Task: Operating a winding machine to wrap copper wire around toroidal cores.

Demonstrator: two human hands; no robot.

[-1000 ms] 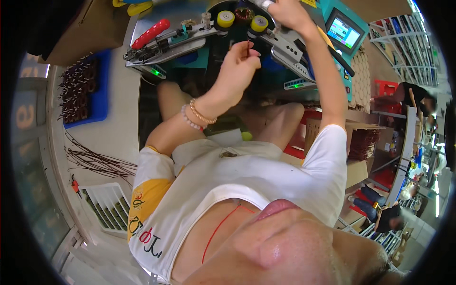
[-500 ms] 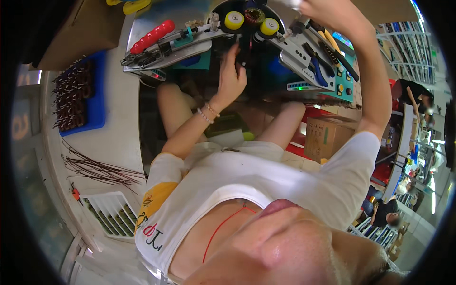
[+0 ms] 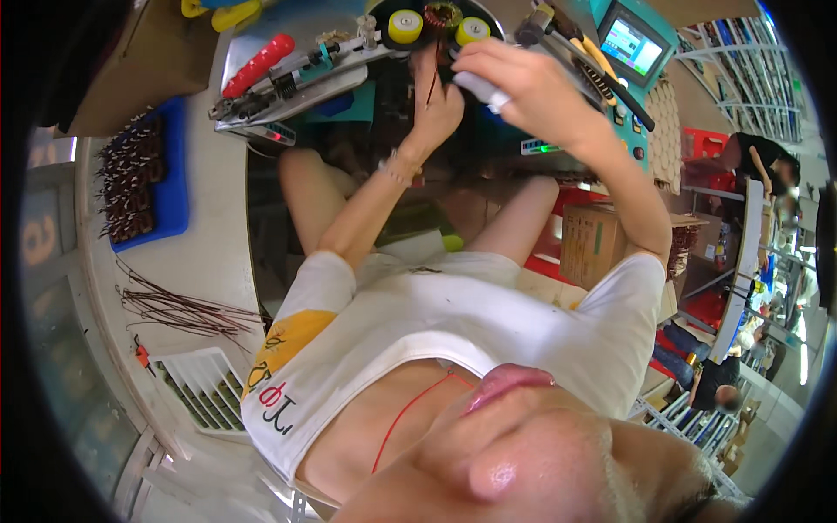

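Observation:
A toroidal coil wound with copper wire sits between two yellow rollers on the winding machine. From it a dark reddish-brown wire hangs down across my left hand, whose fingers close around it below the rollers. My right hand is just to the right, its fingers bent together and pointing at the wire. White wrapping covers part of its fingers. Whatever lies between those fingertips is hidden.
A red-handled clamp lies along the machine's left arm. Pliers and cutters rest at right, below a small screen. On the left bench are a blue tray of wound coils, loose wires and a white basket.
My right hand has come down and left from the upper right to beside the wire. My left hand has risen slightly toward the coil, and the hanging wire now shows across it.

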